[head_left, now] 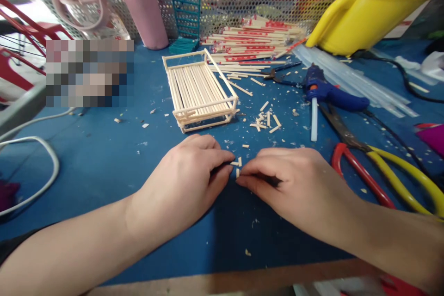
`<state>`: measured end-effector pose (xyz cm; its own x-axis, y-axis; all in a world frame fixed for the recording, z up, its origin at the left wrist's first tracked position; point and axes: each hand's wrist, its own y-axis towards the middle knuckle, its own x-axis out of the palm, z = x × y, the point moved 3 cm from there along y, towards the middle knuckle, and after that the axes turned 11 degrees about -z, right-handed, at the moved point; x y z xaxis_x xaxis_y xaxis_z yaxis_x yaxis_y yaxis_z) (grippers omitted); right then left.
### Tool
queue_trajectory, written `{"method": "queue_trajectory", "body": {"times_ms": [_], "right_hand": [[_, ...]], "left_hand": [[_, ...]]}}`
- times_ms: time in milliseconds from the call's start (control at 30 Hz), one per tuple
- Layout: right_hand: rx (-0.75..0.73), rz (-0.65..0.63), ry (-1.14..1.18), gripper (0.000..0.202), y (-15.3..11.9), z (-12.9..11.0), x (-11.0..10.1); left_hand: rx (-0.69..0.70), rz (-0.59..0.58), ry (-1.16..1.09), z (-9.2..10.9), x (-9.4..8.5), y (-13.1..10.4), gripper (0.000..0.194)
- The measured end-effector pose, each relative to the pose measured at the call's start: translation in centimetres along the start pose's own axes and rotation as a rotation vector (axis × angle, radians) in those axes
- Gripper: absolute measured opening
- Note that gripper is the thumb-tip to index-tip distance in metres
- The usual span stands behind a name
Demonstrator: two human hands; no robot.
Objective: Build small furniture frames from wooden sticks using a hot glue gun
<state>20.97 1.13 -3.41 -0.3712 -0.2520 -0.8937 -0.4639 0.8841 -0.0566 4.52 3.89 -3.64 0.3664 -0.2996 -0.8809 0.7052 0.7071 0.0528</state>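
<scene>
My left hand (194, 173) pinches a short piece of wooden stick (234, 163) between thumb and forefinger; another short piece (239, 161) stands against its end. Just to the right, my right hand (287, 173) has its thumb and forefinger nearly together on a small stick piece (237, 173). The two hands almost meet above the blue tabletop. Beyond them stands a small frame (196, 88) built of pale sticks, with a slatted bed and raised rails. A loose bit of stick (245, 146) lies between the hands and the frame.
Cut stick bits (265, 120) lie right of the frame, wrapped chopsticks (253, 41) behind. A blue glue gun (333, 90), clear glue sticks (357, 78), pliers (282, 73) and red-and-yellow-handled shears (367, 148) occupy the right. A yellow container (367, 18) and pink bottle (140, 4) stand behind.
</scene>
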Motion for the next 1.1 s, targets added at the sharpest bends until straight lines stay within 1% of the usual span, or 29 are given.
{"method": "queue_trajectory", "body": {"times_ms": [133,300,400,500,567,667,767,867,933,1033,1100], "right_hand": [[0.014,-0.001,-0.017,0.014,0.1,0.0,0.1],[0.008,0.019,-0.035,0.014,0.3,-0.1,0.1],[-0.011,0.060,-0.001,0.011,0.4,0.1,-0.7],[0.034,0.142,-0.009,0.008,0.7,0.7,-1.7],[0.047,0.157,-0.056,0.012,1.0,1.1,-2.0],[0.044,0.112,-0.130,0.016,1.5,1.5,-1.6],[0.077,0.062,-0.161,0.017,2.0,1.7,-1.2],[0.089,0.069,-0.148,0.017,1.9,1.6,-1.4],[0.045,0.066,-0.113,0.016,1.5,1.5,-1.8],[-0.070,0.006,-0.051,0.014,0.7,1.2,-2.0],[-0.109,-0.017,-0.030,0.013,0.4,1.2,-1.9]], "left_hand": [[0.020,-0.014,-0.004,0.1,0.0,0.0,0.021],[0.012,-0.015,-0.004,0.1,0.1,0.1,0.020],[-0.004,0.010,-0.017,0.0,-0.1,0.1,0.019],[-0.034,0.015,-0.048,-0.1,-0.4,-0.1,0.013],[-0.039,-0.003,-0.059,0.0,-0.4,-0.4,0.012],[-0.032,-0.023,-0.044,0.3,-0.1,-0.6,0.012],[-0.039,-0.021,-0.021,0.4,0.2,-0.6,0.013],[-0.028,-0.018,-0.006,0.4,0.4,-0.4,0.014],[-0.021,-0.023,-0.010,0.4,0.4,-0.4,0.014],[-0.015,-0.031,-0.027,0.4,0.4,-0.4,0.014],[-0.005,-0.023,-0.034,0.4,0.4,-0.4,0.014]]}}
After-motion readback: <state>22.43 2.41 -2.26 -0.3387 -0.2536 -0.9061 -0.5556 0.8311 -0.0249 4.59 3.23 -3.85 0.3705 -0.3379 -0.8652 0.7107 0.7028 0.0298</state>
